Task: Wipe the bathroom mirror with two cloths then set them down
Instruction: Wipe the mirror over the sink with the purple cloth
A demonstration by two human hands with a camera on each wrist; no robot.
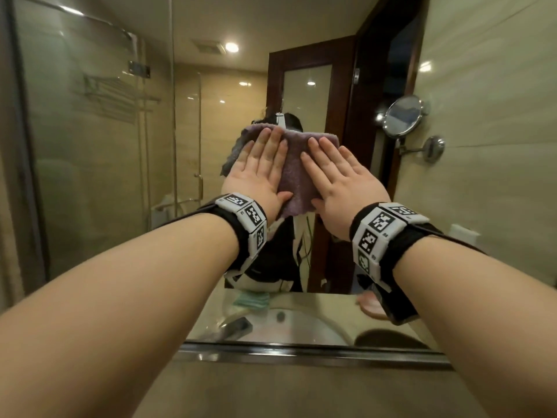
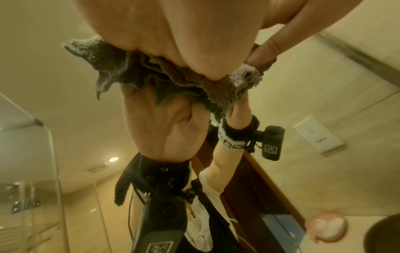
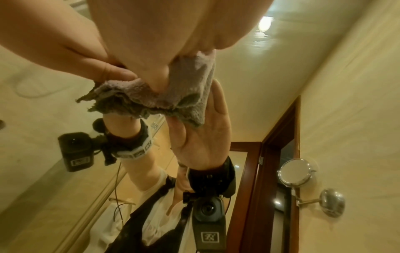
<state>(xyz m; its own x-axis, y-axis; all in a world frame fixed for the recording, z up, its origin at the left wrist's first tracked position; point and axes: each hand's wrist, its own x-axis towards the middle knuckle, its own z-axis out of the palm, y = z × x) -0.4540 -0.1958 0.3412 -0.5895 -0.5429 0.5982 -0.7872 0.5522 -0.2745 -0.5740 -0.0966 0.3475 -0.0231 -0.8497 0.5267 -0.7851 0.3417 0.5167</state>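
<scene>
Pressing cloth (image 1: 297,176) flat, left hand (image 1: 259,173), right hand (image 1: 340,182)

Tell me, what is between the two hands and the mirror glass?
A purple cloth lies flat between the left hand, the right hand and the mirror; the head view shows it.

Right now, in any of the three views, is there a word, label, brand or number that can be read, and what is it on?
No readable words, brands or numbers.
Wristbands: black-and-white square code patterns only; tiny marks beside them are too small to read.
Wrist cameras in the mirror: square code stickers, no text.
Wall plate: small dark marks, too blurred to read.
Cloth: no label visible.
</scene>
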